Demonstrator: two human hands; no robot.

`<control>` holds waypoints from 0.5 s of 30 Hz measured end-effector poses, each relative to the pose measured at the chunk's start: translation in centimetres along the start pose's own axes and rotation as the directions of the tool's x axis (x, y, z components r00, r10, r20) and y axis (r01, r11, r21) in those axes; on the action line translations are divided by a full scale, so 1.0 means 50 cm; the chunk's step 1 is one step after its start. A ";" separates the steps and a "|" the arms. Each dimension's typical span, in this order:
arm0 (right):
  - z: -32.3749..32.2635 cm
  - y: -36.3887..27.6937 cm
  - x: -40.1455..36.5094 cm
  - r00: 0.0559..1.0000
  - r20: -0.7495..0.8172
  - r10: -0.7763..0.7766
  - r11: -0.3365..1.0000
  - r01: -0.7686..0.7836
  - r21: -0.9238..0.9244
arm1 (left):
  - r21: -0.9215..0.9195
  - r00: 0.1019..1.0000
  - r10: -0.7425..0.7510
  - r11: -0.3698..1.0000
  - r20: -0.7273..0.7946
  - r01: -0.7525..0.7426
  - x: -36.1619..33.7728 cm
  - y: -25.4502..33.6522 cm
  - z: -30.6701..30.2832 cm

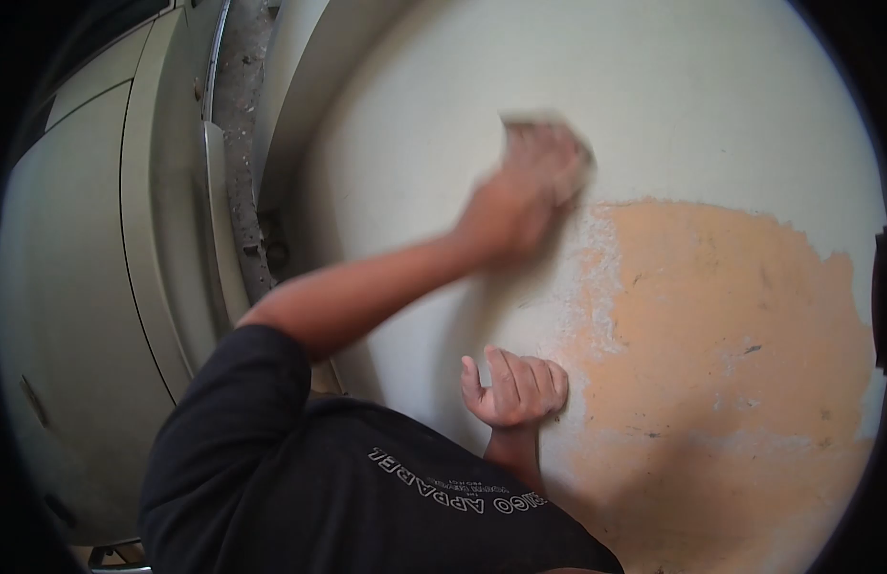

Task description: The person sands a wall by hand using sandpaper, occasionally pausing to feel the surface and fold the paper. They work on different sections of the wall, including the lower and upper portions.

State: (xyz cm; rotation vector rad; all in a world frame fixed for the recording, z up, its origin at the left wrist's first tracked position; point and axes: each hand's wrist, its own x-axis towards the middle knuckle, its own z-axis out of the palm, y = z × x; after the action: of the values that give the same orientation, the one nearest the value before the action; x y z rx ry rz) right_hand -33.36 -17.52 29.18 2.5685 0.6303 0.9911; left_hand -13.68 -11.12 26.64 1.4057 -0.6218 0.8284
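My left hand, smeared by motion, is up against the pale wall with its fingers closed. Under those fingers is a thin piece of sandpaper, mostly hidden, whose dark edge shows beyond the hand. Lower down, my right hand is curled in a loose fist close to the wall, thumb a little apart and no object visible in it. Right of both hands lies a large orange patch with ragged edges, and whitish scuffs run along its left side.
On the left stands a pale vehicle with a door seam. A narrow strip of rough ground with debris runs between it and the wall's ledge. A dark object sits at the far right edge.
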 end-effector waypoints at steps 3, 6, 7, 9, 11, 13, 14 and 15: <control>0.006 0.000 0.000 0.999 0.029 0.024 1.000 -0.023 -0.019 | -0.084 0.955 0.297 0.951 -0.012 -0.297 0.008 -0.061 0.012; -0.001 -0.001 0.002 0.999 0.027 0.024 0.999 -0.022 -0.042 | -0.202 0.962 -0.271 0.945 -0.041 0.258 0.143 -0.155 -0.025; 0.001 0.000 0.001 1.000 0.022 0.020 0.999 -0.019 -0.045 | -0.164 0.969 -0.218 0.966 -0.116 0.198 0.172 -0.174 -0.022; 0.002 0.002 -0.002 1.000 -0.003 0.023 0.997 -0.023 -0.069 | -0.028 0.956 -0.271 0.963 -0.115 0.269 0.158 -0.138 -0.021; -0.006 0.003 -0.009 0.994 -0.109 0.003 0.997 0.005 0.072 | 0.007 0.979 -0.191 0.981 -0.069 0.192 0.081 -0.089 -0.014; -0.026 0.014 0.007 0.994 -0.104 0.025 0.983 -0.006 0.184 | 0.062 0.998 0.035 0.997 0.048 -0.038 -0.035 -0.028 -0.003; -0.040 0.022 0.016 0.994 -0.100 0.031 0.950 0.002 0.312 | -0.036 0.979 0.168 0.986 0.113 -0.165 -0.088 -0.002 0.000; -0.063 0.032 0.027 0.994 -0.105 0.026 0.955 0.006 0.296 | -0.135 0.940 0.305 0.949 0.154 -0.285 -0.110 0.012 0.005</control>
State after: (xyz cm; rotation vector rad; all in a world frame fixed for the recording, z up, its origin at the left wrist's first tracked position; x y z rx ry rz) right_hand -34.19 -17.80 32.88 2.7903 0.8551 1.1200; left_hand -17.38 -12.09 22.62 1.3087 -1.0179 0.8972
